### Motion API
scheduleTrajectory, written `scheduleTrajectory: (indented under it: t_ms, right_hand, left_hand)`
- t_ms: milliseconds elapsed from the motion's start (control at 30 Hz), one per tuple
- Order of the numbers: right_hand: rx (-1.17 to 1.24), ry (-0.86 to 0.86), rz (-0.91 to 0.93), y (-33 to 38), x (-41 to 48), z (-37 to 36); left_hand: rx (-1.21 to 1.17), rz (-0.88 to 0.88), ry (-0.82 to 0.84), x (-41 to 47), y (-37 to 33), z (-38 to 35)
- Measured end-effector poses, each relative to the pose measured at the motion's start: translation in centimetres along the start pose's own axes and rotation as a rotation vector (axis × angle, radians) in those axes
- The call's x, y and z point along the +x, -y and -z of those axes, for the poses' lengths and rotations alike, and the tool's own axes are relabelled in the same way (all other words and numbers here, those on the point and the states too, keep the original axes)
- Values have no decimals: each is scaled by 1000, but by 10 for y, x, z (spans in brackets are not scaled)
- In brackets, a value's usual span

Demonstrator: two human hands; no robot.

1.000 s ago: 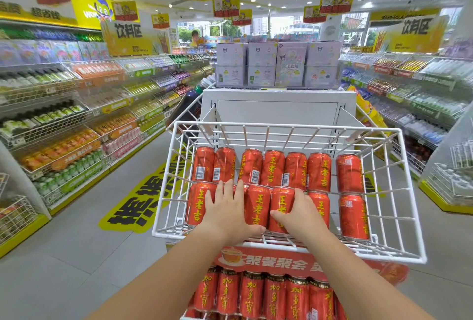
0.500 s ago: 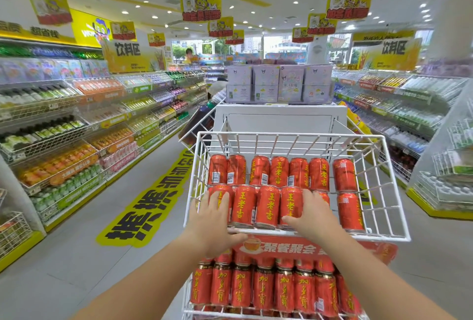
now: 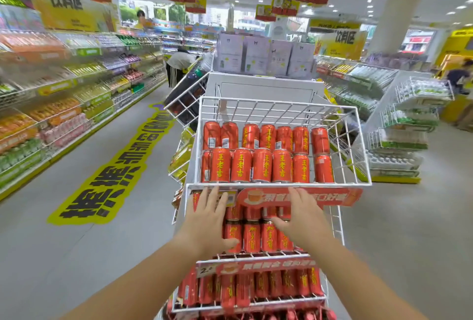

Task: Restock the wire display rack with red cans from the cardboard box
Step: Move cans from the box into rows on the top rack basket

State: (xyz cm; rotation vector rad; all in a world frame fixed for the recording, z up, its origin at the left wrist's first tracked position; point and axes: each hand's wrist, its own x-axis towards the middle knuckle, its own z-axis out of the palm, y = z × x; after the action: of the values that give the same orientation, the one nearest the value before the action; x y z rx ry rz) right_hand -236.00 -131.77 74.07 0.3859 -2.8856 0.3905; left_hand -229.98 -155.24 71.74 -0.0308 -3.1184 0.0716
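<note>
Nearest, at 6 o'clock: two bare forearms reach forward into the wire display rack [image 3: 256, 255]. Left hand [image 3: 207, 220], fingers spread apart and flat, hovers in front of the second tier at 7 o'clock of centre; it grips nothing. Right hand [image 3: 304, 217], likewise splayed and empty, sits at 5 o'clock of centre, fingertips near the red price strip [image 3: 332, 198]. Whether either palm touches the cans behind cannot be told.

Second tier: red cans [image 3: 252, 236] stand upright, long axis vertical, yellow characters running down the face toward the camera. Bottom tier at 6 o'clock: a similar upright row, blurred.

Top basket [image 3: 281, 108], at 12 o'clock of the hands: white wire, tilted forward. Its cans [image 3: 261, 165] lie in two rows, long axes running front to back up the slope, tops away. Bodies red-orange with yellow vertical script; some rear ones show barcode panels instead.

Beyond, at 12 o'clock: stacked pale boxes [image 3: 266, 56]. Drink shelves [image 3: 64, 115] line 9 o'clock. A person [image 3: 179, 66] bends at 11 o'clock.
</note>
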Motion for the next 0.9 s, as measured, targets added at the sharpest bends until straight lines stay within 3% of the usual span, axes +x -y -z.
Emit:
scheduleTrajectory:
  t_ms: [433,900]
  right_hand:
    - [-138,344,158,-23,-78,-164]
    - [-109,808,156,-123,-225,-496]
  left_hand:
    - [-19,45,192,-47,-26,-163]
    - [-134,151,594,-144,-68,-533]
